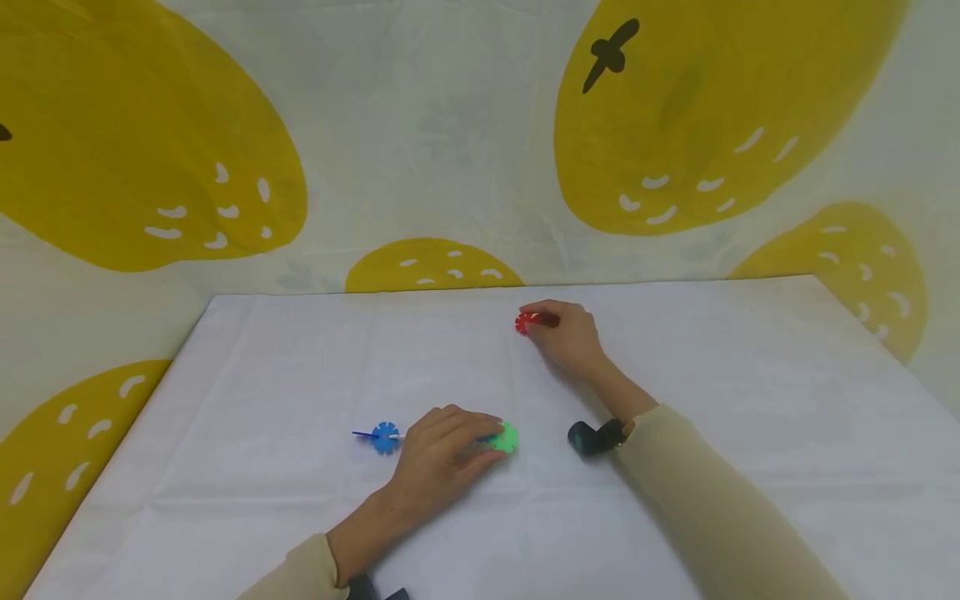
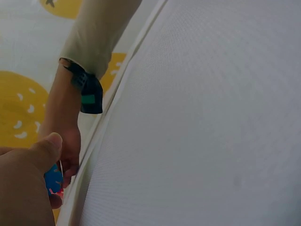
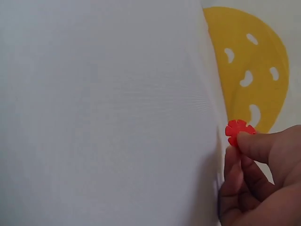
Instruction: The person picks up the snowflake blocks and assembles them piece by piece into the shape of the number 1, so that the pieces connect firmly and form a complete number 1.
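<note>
My left hand (image 1: pixel 442 454) grips a row of notched plastic discs low over the white table. A green disc (image 1: pixel 507 437) shows at its fingertips, with a bit of blue beside it. From the hand's other side stick out a light blue disc (image 1: pixel 386 437) and a dark blue disc (image 1: pixel 363 434) seen edge-on; the row's middle is hidden by the hand. Toward the far edge, my right hand (image 1: pixel 566 337) pinches a red notched disc (image 3: pixel 237 129) between thumb and fingers. In the left wrist view, a blue disc (image 2: pixel 54 179) peeks out beside the left thumb.
The white-covered table (image 1: pixel 262 375) reaches back to a wall cloth (image 1: pixel 450 150) with large yellow fruit prints. A black wrist camera (image 1: pixel 592 438) is strapped at the right wrist, just above the tabletop. Another dark strapped device (image 1: pixel 363 587) shows by the left cuff.
</note>
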`<state>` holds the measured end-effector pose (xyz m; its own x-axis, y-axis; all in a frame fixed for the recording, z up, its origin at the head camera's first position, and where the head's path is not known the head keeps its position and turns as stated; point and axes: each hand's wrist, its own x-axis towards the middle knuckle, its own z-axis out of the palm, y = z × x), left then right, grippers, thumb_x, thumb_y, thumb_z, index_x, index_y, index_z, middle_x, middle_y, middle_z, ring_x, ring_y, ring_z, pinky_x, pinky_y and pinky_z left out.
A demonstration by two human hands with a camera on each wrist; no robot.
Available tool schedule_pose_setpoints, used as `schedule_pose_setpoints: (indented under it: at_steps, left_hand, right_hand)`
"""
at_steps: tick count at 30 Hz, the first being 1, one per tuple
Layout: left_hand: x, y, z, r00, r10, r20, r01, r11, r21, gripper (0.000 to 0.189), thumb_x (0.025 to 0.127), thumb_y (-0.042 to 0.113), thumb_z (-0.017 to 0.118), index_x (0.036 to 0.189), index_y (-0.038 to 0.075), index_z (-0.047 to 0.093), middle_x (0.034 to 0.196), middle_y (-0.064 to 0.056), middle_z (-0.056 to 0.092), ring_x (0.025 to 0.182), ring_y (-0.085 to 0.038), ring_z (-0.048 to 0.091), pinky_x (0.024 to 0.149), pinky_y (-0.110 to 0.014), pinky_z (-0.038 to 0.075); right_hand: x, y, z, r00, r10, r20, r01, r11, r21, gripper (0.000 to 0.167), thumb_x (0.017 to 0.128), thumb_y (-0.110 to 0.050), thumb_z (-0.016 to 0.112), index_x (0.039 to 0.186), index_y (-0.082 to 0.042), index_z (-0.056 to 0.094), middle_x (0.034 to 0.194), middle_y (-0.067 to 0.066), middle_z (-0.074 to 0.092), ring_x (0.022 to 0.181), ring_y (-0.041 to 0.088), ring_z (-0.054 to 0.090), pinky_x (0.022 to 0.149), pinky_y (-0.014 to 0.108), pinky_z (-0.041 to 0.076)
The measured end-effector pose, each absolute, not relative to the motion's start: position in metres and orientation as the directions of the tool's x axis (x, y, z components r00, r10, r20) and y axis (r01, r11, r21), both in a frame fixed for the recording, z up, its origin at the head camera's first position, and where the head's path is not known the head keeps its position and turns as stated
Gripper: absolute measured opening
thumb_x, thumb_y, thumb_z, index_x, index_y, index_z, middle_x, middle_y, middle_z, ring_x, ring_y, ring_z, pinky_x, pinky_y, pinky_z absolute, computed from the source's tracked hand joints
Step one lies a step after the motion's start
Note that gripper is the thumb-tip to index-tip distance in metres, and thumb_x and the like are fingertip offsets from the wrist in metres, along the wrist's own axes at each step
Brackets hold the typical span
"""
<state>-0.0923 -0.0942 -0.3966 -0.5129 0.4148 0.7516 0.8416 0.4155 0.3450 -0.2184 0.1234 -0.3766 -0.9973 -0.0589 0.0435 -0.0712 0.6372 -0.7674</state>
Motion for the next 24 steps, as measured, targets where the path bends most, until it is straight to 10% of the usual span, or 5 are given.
schedule_pose_setpoints:
  at_steps: [24]
  left_hand:
    - [-0.091,-0.095,-0.398,-0.528,0.430,0.733,0.835,0.422,0.354,0.033,0.070,0.020,0.085,0.098,0.012,0.072,0.098,0.003,0.071,0.086,-0.007,0.063,0.069,-0.020,0.045]
  right_hand:
    - [-0.163,0.144,-0.360,-0.977,-0.198,-0.076,-0.005,0.378,-0.926,0.033,0.088,-0.020,0.070,0.120,-0.013,0.065,0.103,0.006,0.068,0.093,0.019,0.065,0.079,0.026,0.052]
